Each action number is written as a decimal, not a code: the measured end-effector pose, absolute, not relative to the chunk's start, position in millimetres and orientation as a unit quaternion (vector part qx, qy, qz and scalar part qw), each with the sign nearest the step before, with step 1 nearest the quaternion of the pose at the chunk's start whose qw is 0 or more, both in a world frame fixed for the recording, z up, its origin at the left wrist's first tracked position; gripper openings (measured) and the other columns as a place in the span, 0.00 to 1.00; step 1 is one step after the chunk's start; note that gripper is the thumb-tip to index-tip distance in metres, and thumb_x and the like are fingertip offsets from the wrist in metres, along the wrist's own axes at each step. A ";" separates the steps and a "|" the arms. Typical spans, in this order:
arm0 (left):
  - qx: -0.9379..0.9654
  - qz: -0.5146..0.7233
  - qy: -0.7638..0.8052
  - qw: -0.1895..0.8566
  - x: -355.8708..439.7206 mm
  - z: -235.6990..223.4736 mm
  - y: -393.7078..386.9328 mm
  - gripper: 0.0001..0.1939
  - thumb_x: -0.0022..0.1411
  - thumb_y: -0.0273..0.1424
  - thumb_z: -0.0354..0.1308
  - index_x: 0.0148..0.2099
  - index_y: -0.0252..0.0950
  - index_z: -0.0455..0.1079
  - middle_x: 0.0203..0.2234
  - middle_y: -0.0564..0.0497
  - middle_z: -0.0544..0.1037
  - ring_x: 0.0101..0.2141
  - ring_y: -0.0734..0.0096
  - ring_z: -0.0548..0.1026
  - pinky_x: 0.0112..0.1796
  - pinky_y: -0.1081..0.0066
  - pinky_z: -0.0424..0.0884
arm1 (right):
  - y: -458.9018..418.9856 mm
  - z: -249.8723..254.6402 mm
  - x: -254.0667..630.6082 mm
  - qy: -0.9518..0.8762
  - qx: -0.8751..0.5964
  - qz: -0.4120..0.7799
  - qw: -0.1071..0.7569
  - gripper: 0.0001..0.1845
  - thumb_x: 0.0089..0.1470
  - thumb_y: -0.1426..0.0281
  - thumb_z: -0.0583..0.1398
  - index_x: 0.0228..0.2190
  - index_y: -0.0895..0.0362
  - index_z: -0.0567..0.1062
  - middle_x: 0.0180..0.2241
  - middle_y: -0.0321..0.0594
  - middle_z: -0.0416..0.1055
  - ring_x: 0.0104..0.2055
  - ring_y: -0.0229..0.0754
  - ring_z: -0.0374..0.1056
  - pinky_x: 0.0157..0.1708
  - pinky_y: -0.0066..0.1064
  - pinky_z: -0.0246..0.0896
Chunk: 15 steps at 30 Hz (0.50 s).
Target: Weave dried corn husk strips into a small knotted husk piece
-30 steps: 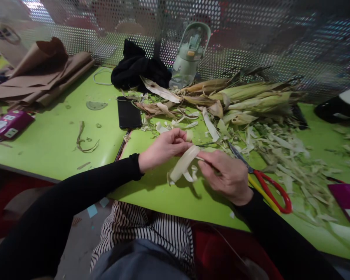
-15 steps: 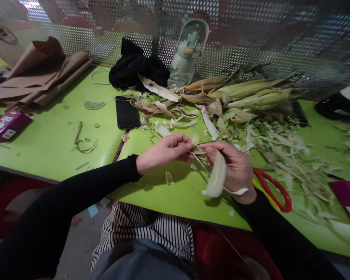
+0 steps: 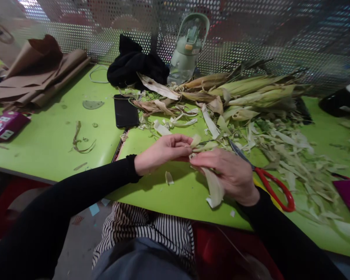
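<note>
Thumb and fingers of my left hand (image 3: 166, 152) pinch a bundle of pale corn husk at the middle of the green table. My right hand (image 3: 229, 171) meets it there, its fingertips closed on the same corn husk (image 3: 214, 188), whose broad curled strip hangs below the palm. A small pale tip of husk sticks up above the left fingers. Just how the strips cross between the fingertips is hidden. Red-handled scissors (image 3: 275, 186) lie right beside the right wrist, blades pointing away to the upper left.
Behind the hands lie whole dried corn husks (image 3: 256, 93), with many shreds (image 3: 294, 155) to the right. A black phone (image 3: 126, 112), black cloth (image 3: 137, 66) and a bottle (image 3: 186, 50) stand or lie at the back. Brown paper (image 3: 37, 74) is at left, a perforated screen (image 3: 236, 35) behind.
My right hand has turned palm-down and moved in against the left fingertips. The hanging husk strip has swung lower beneath it, and the scissors' blades now show.
</note>
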State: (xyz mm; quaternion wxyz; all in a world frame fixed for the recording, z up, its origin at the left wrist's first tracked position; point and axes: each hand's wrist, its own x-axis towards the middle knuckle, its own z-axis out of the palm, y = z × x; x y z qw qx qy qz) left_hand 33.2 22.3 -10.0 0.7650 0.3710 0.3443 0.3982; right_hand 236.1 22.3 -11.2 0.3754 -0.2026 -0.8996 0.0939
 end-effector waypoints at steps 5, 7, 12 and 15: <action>0.399 0.422 0.330 0.744 33.0 -13.6 23.4 0.09 0.60 0.17 0.61 0.42 0.30 0.69 0.31 0.55 0.77 0.30 0.82 0.75 0.40 0.73 0.71 | 20.7 -8.9 236.6 -0.912 -0.191 0.000 0.364 0.12 0.61 0.78 0.61 0.44 0.51 0.77 0.38 0.39 0.82 0.38 0.42 0.78 0.37 0.35 0.71; 0.432 0.414 0.320 0.734 33.2 -14.6 22.4 0.09 0.59 0.17 0.61 0.42 0.30 0.69 0.31 0.54 0.77 0.31 0.79 0.76 0.42 0.71 0.72 | 19.8 -8.9 235.8 -0.889 -0.239 -0.045 0.387 0.13 0.60 0.76 0.63 0.44 0.49 0.77 0.39 0.39 0.82 0.39 0.45 0.77 0.39 0.38 0.70; 0.477 0.400 0.308 0.719 34.8 -13.9 19.5 0.07 0.61 0.18 0.59 0.41 0.31 0.68 0.30 0.53 0.77 0.31 0.77 0.77 0.41 0.70 0.73 | 20.5 -10.2 233.1 -0.846 -0.363 -0.039 0.388 0.06 0.60 0.71 0.63 0.40 0.49 0.78 0.34 0.42 0.80 0.39 0.53 0.72 0.38 0.46 0.66; 0.475 0.400 0.319 0.716 35.5 -12.4 18.8 0.06 0.62 0.18 0.58 0.41 0.31 0.68 0.28 0.54 0.76 0.30 0.78 0.76 0.41 0.70 0.73 | 21.2 -11.5 232.4 -0.838 -0.396 0.002 0.375 0.04 0.63 0.70 0.60 0.37 0.50 0.76 0.32 0.42 0.77 0.35 0.51 0.71 0.37 0.46 0.64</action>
